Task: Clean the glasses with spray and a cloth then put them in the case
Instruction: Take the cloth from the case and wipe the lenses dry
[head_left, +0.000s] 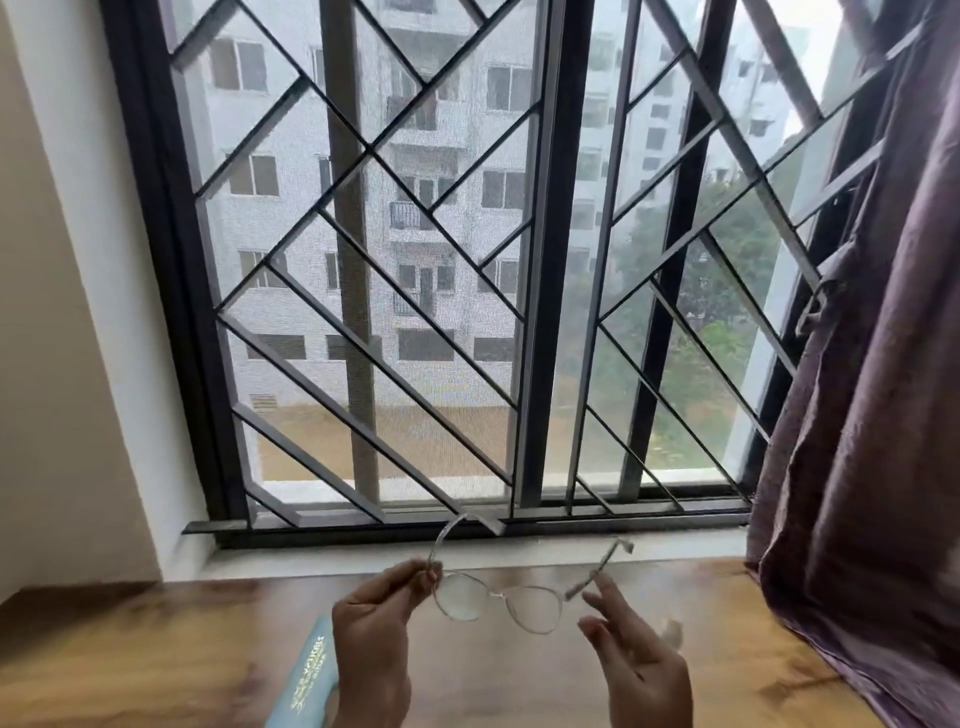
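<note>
Head view. One pair of clear-framed glasses (498, 597) is held in the air above the wooden counter (156, 649), in front of the barred window (467, 260). Its long axis runs side to side between the two hands. Both temples are unfolded and point away from the person, toward the window. The left hand (382, 613) pinches the frame at its left hinge between curled fingertips and carries the glasses alone. The right hand (639, 654) is released, fingers loosely extended just beside the right temple; whether a fingertip touches it cannot be told. The left hand is thus the holding hand, and the right is free and nearest the right temple, well placed, in judgement, to fold it or fetch a tool. Count: one pair of glasses, two lenses, two temples, two hands. One pale blue flat item with gold lettering (311, 670) lies on the counter under the left hand, possibly the case. No spray or cloth is in view. A curtain (857, 415) hangs at right.
</note>
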